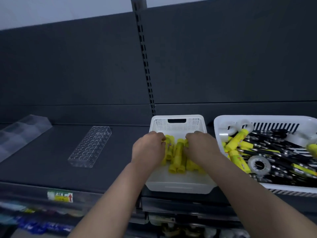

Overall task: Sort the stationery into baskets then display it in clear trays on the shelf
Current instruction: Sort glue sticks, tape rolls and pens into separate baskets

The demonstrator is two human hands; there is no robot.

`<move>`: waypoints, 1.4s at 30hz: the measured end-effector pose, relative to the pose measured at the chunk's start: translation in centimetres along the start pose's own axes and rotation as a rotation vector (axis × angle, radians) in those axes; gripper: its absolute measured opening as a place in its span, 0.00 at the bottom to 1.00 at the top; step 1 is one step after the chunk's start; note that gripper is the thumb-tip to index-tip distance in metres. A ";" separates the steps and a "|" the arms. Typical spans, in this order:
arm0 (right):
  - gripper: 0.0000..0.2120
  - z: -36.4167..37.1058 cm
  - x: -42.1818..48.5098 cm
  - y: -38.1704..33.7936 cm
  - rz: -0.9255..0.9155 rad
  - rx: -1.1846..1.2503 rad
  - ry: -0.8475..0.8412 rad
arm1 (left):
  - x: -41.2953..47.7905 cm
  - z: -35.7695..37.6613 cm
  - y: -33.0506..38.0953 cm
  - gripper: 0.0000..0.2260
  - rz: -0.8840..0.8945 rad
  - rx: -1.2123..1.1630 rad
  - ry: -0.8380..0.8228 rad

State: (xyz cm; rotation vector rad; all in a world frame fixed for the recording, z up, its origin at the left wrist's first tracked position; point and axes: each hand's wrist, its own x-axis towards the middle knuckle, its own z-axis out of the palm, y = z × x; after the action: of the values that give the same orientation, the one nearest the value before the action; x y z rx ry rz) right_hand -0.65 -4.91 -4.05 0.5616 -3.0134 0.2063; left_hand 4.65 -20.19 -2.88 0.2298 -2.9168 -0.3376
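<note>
So the small white basket [177, 188] sits on the dark shelf [103, 160], and everything's kinda arranged around it. Inside it there's a bunch of yellow glue sticks [178, 152] lying side by side, caps pointing at the person. Both hands are in the basket: the left hand [148, 149] has its fingers curled over the left side of the bunch, and the right hand [201, 147] is wrapped over the right side the same way, so each is gripping glue sticks.

Just right of the small basket is a bigger white basket [221, 120], a real jumble: black pens [277, 145], a tape roll [259, 164] and some loose glue sticks [237, 138] all mixed up.

Well to the left of the small basket lies a clear tray with round holes [90, 146], and further left again a clear stepped tray [22, 133]. Below and left of the basket, on the shelf's front edge, there's a yellow price label [60, 196], too blurry to read.
</note>
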 end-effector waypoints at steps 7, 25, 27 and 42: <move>0.12 -1.3 -1.0 1.3 0.007 -0.078 0.149 | 1.1 0.7 0.1 0.12 0.062 -0.050 -0.043; 0.11 -5.8 -10.0 19.5 0.369 -0.037 0.205 | 2.9 3.4 17.2 0.11 0.356 -0.215 -0.084; 0.11 -5.9 -10.6 21.5 0.384 -0.038 0.197 | 2.8 3.9 18.7 0.11 0.366 -0.202 -0.110; 0.09 -5.2 -12.6 29.9 0.261 0.124 0.115 | 2.8 7.1 25.9 0.11 0.277 -0.130 -0.153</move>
State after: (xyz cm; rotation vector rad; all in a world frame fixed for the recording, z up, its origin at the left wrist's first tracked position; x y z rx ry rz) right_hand 0.42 27.96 -3.66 0.1548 -2.9665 0.4258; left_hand -2.98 5.69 -2.97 -0.2274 -3.0045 -0.5151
